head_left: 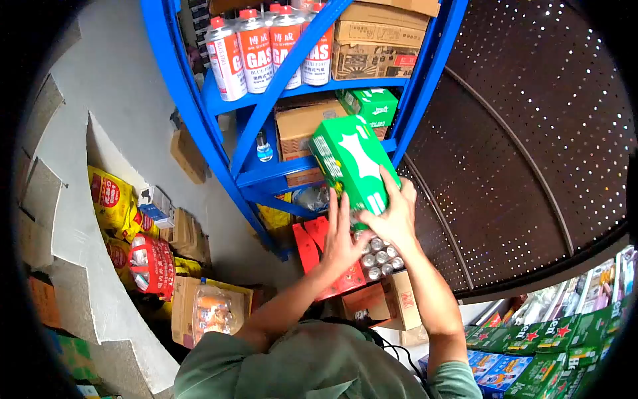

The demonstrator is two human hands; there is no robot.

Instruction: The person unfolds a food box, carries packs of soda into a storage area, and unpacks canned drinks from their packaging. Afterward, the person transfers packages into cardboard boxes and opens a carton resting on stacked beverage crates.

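A green drink carton (362, 159) with a white splash print is tilted in front of the blue shelf. My left hand (341, 233) presses its fingers along the carton's lower left side. Against the lower right side and top face, my right hand (395, 213) grips the same carton. Just below my hands stand several silver-topped cans (380, 259), partly covered by my fingers and thumbs. A red box (345, 276) lies beside these cans. Behind the held carton, another green carton (375, 106) sits on the shelf.
The blue metal shelf (249, 174) holds gas canisters (257, 56) and cardboard boxes (380, 40). At right is a perforated dark shutter (525, 120). Yellow bags (109, 196) and an open carton (183, 309) are at left. Green beer cartons (541, 332) lie lower right.
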